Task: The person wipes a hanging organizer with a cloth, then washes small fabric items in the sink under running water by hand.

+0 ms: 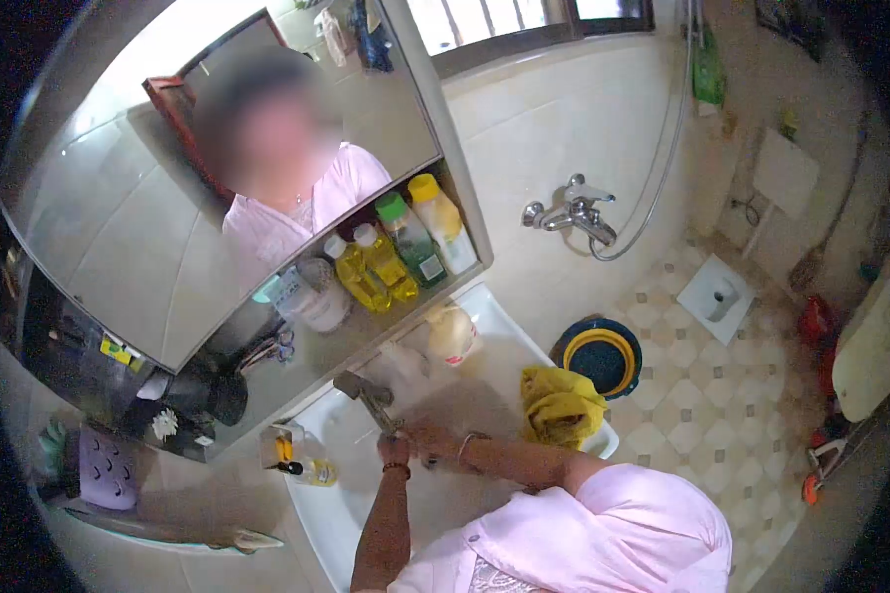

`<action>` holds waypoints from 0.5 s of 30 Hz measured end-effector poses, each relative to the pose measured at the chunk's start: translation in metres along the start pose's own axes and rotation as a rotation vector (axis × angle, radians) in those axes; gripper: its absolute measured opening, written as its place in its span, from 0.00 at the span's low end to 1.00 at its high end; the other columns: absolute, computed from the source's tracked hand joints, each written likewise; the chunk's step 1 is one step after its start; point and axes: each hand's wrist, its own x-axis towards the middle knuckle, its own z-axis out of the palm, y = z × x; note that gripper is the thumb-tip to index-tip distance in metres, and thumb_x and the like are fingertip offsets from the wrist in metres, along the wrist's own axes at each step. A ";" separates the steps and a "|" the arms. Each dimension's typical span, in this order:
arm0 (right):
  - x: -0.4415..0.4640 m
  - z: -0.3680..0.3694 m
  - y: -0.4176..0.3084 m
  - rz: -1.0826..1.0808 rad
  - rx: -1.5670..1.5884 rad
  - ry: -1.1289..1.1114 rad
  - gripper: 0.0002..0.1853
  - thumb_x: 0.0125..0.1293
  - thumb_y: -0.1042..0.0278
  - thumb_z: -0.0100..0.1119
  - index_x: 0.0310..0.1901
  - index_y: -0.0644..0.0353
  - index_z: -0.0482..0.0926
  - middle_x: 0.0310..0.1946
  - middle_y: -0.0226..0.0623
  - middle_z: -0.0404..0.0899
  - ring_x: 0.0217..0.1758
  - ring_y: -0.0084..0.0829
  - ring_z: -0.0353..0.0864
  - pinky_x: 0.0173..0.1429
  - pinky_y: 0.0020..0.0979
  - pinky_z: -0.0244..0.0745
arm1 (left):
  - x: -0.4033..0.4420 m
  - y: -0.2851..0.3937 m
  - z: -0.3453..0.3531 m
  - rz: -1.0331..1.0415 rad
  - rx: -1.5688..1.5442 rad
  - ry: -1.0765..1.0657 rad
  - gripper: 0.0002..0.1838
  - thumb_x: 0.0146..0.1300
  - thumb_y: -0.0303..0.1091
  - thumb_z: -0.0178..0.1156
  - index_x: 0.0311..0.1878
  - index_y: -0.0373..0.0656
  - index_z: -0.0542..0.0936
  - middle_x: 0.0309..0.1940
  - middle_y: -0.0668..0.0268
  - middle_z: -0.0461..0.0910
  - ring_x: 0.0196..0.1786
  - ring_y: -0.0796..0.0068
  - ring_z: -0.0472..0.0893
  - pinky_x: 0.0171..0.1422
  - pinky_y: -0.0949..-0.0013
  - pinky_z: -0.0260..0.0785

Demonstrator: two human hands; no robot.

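Note:
Over the white sink [524, 346], my left hand [395, 451] and my right hand [433, 441] are close together at the spout of the metal faucet [366, 391]. A dark bracelet circles the left wrist and a pale bangle the right. The fingers are small and overlap, so whether they hold anything cannot be made out. A yellow cloth [564, 407] hangs over the basin's right edge. Pale bundles, one a bag with red marks [452, 334], lie at the back of the sink. On its left rim stands a small bottle of yellow liquid [316, 470].
A mirror cabinet [465, 227] hangs above the sink, its shelf holding yellow bottles [386, 265], a green-capped bottle [412, 237] and scissors [277, 348]. To the right are a wall shower tap [574, 212], a dark basin with a yellow ring [603, 341] and a squat toilet [714, 298].

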 end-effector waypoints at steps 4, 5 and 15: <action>-0.041 0.022 -0.026 -0.101 0.040 0.468 0.21 0.60 0.44 0.48 0.38 0.56 0.75 0.27 0.31 0.75 0.33 0.27 0.74 0.34 0.35 0.72 | -0.011 0.029 0.026 0.068 -0.059 0.016 0.07 0.55 0.28 0.57 0.37 0.39 0.75 0.26 0.62 0.76 0.27 0.68 0.76 0.24 0.70 0.67; -0.015 0.000 0.005 0.085 0.374 0.296 0.19 0.62 0.47 0.48 0.38 0.55 0.74 0.27 0.29 0.75 0.33 0.27 0.73 0.34 0.35 0.71 | -0.015 0.030 0.021 0.369 0.238 -0.109 0.08 0.56 0.28 0.56 0.39 0.38 0.74 0.27 0.61 0.76 0.27 0.67 0.76 0.25 0.71 0.67; -0.007 0.026 -0.041 -0.072 -0.296 0.101 0.17 0.58 0.57 0.53 0.44 0.59 0.72 0.38 0.34 0.75 0.42 0.33 0.74 0.47 0.37 0.68 | -0.031 -0.019 -0.037 -0.295 -0.460 0.086 0.17 0.60 0.41 0.53 0.51 0.49 0.70 0.36 0.66 0.74 0.36 0.73 0.72 0.36 0.64 0.68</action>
